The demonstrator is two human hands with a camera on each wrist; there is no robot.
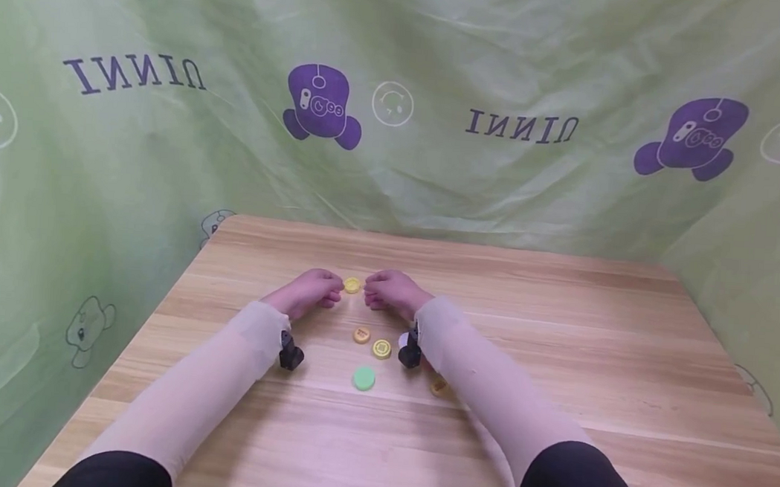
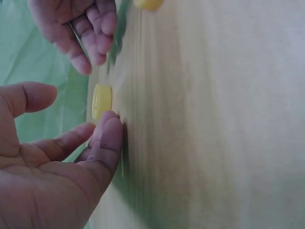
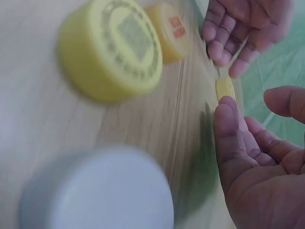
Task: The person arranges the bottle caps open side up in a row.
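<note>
Facing each other across a yellow cap (image 1: 352, 285), the left hand (image 1: 309, 292) and the right hand (image 1: 392, 291) are hovering low at the wooden table (image 1: 594, 308). The cap is lying flat on the wood, toward the far edge, with left fingertips on one side and right fingertips on the other. On each hand the fingers are bending slightly and bunching together, while the thumb is standing well apart from them; neither hand is clamping anything. Left fingertips are coming right up against the cap's edge in the wrist view, though I cannot tell whether they are actually touching it; the right ones are showing a small gap from above. Nearer the person, an orange cap (image 1: 361, 335) with red print is sitting just beside a printed yellow cap (image 1: 381, 349), and a green cap (image 1: 364, 378) is resting closer still. A white cap (image 3: 114, 191) is peeking out from behind the black camera (image 1: 410, 350) on the right wrist, and another orange cap (image 1: 438, 386) is hiding partly under the right forearm. Pale sleeves (image 1: 187, 387) are covering both forearms. Behind the table, a green curtain (image 1: 434, 179) is hanging in folds, bearing purple figures and lettering.
</note>
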